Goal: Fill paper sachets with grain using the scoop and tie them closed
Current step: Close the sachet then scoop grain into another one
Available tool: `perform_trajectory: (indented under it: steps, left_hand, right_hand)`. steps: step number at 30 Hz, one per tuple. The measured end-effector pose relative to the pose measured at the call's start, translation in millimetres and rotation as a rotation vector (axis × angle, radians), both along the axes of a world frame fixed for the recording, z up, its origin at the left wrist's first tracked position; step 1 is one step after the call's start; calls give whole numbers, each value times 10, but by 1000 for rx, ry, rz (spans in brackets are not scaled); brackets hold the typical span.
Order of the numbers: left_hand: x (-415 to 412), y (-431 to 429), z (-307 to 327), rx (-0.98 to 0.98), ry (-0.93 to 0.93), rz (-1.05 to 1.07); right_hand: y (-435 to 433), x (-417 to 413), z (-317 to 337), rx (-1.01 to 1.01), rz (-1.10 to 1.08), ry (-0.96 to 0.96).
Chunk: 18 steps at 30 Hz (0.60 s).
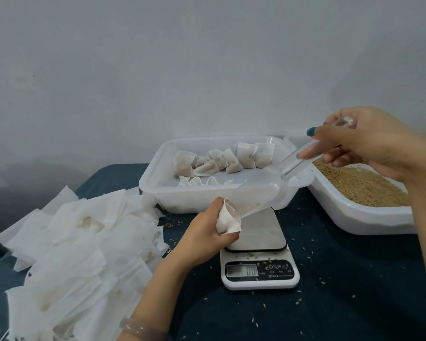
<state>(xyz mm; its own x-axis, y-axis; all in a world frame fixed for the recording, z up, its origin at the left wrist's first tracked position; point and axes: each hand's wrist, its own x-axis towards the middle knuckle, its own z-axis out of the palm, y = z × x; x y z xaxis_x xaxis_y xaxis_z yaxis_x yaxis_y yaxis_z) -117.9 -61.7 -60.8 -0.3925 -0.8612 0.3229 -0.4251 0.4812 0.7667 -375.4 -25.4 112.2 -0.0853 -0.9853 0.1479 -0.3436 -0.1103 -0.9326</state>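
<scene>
At centre frame the left hand (207, 232) grips an open sachet (228, 221), with the clear scoop (263, 193) tipped mouth-down into it. The right hand (369, 146), upper right, holds its handle above the grain tray (354, 217). A scale (258, 274) sits just below.

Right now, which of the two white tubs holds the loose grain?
The tub on the right, below the right hand, holds loose brown grain. The middle tub, behind the scale, holds only filled sachets.
</scene>
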Motion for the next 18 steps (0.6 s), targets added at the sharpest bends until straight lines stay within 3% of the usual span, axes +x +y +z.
perform_trajectory:
  steps: [6, 12, 16, 18]
  left_hand:
    - [13, 7, 30, 18, 95, 46]
    - [27, 54, 110, 11, 216, 50]
    - [34, 50, 127, 16, 249, 24]
    - [31, 40, 141, 0, 262, 16]
  right_hand:
    - [-61, -266, -284, 12, -25, -173]
    - [-110, -444, -738, 108, -61, -644]
    - [-131, -500, -900, 26, -147, -990]
    - [-166, -532, -919, -36, -200, -1064]
